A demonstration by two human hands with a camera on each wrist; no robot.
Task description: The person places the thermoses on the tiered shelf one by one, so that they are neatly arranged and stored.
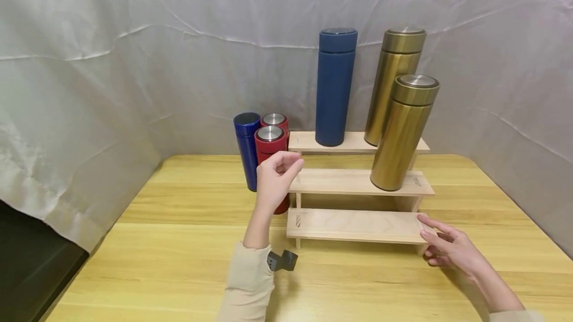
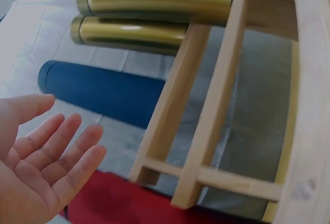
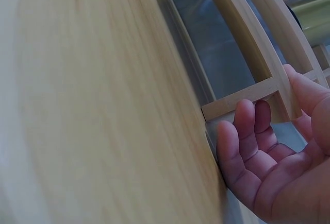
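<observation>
while the fingers of the right hand (image 1: 452, 250) grasp the end of the lowest shelf (image 1: 340, 230) of the three-tier wooden stand (image 1: 367, 222), at four o'clock from its centre in the head view, those of the left hand (image 1: 274, 177), at nine o'clock, are released and loosely bent in the air. in the right wrist view, several right fingers curl beside the crossbar (image 3: 240, 99) at the shelf's end. the left hand overlaps the front red flask (image 1: 270, 144), which stands at ten o'clock, beside the stand; whether they touch cannot be told. in the same direction, close about it, stand the rear red flask (image 1: 275, 119) and the short blue flask (image 1: 247, 155). on the middle shelf (image 1: 340, 181), between one and two o'clock, the front gold flask (image 1: 403, 138) stands upright; on the top shelf (image 1: 304, 141), the rear gold flask (image 1: 389, 80) is at one o'clock and the tall blue flask (image 1: 335, 93) at twelve. the stand rests on a wood-grained table (image 1: 179, 252); behind, from ten to two o'clock, hangs a creased grey curtain (image 1: 179, 78).
</observation>
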